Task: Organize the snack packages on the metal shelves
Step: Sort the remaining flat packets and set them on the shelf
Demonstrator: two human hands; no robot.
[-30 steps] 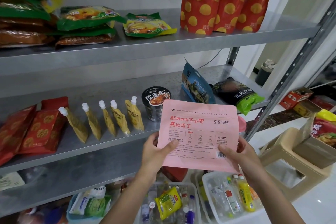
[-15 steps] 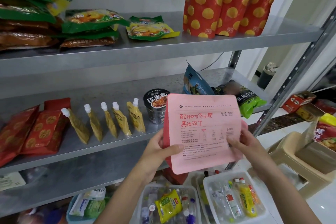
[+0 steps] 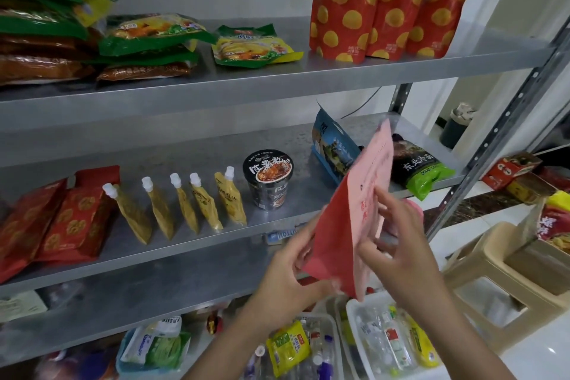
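**A:** Where is the flat pink pouch (image 3: 354, 219), and who has it?

**B:** It is in the air in front of the grey metal middle shelf (image 3: 172, 145), tilted and nearly edge-on. The left hand (image 3: 287, 274) pinches its lower corner. The right hand (image 3: 401, 256) grips the pale printed side with curled fingers.

**A:** Why hold it like that?

**B:** I'd guess it's to slip it in upright. It is lined up with the bare gap between the black round noodle cup (image 3: 267, 179) and the leaning blue foil pouch (image 3: 333, 148). Edge-first should fit there without knocking either one.

**A:** And the rest of the shelf?

**B:** The yellow spouted sachets (image 3: 197, 203) lie in a row, with red flat packets (image 3: 61, 222) further left. It looks sorted by kind. A dark packet with a green end (image 3: 419, 166) lies at the right.

**A:** What about the room?

**B:** Red yellow-dotted bags (image 3: 379, 3) stand on the metal top shelf (image 3: 308, 77) against a white wall. Clear plastic bins (image 3: 351, 311) of small bottles sit below, and a beige plastic stool (image 3: 493, 281) stands on the pale floor.
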